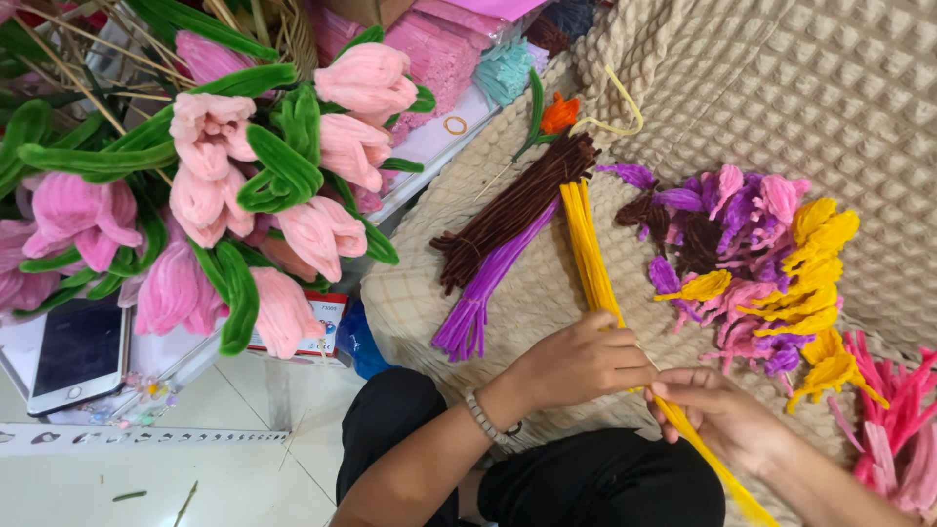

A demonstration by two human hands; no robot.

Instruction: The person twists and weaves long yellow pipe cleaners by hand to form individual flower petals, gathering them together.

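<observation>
My left hand (578, 362) is closed over a bundle of yellow pipe cleaners (589, 249) that lies on a beige textured blanket (781, 88). A beaded bracelet sits on that wrist. My right hand (711, 405) pinches the near end of the same yellow bundle, which runs on past my fingers toward the lower right. Left of the yellow bundle lie a purple bundle (493, 283) and a dark brown bundle (512, 210) of pipe cleaners.
A heap of purple, pink and yellow pipe-cleaner petals (761, 263) lies right of the bundles, with pink pieces (893, 429) at the far right. A bouquet of pink pipe-cleaner tulips (244, 185) stands at left above a phone (78, 356). An orange flower (559, 114) lies farther back.
</observation>
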